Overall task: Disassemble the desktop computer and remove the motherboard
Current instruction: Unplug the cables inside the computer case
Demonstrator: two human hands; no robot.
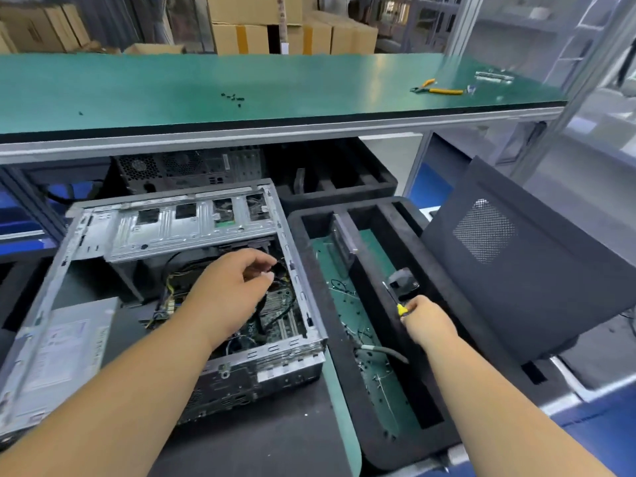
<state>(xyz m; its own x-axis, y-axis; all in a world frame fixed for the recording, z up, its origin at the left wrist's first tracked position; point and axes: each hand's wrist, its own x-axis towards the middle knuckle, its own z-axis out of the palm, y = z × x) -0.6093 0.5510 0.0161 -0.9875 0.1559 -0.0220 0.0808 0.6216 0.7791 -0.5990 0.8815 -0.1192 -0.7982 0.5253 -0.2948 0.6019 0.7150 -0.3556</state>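
An open desktop computer case point(303, 342) of grey metal lies on its side on the work surface. The motherboard point(278, 315) sits inside at the bottom, partly covered by black cables point(275, 297). My left hand point(234, 290) reaches into the case and pinches a black cable near the right wall. My right hand point(428, 321) is to the right of the case, over a black foam tray, and grips a screwdriver point(394, 299) with a yellow and black handle, its blade pointing up and away. The drive cage point(179, 228) spans the case's far side.
The black foam tray point(344, 339) holds loose screws, wires and a grey cable point(385, 352). A dark side panel point(523, 270) leans at the right. A silver power supply point(58, 352) lies left. Above, a green shelf point(241, 84) carries small screws point(234, 97) and yellow pliers point(437, 89). Another computer point(192, 166) stands behind.
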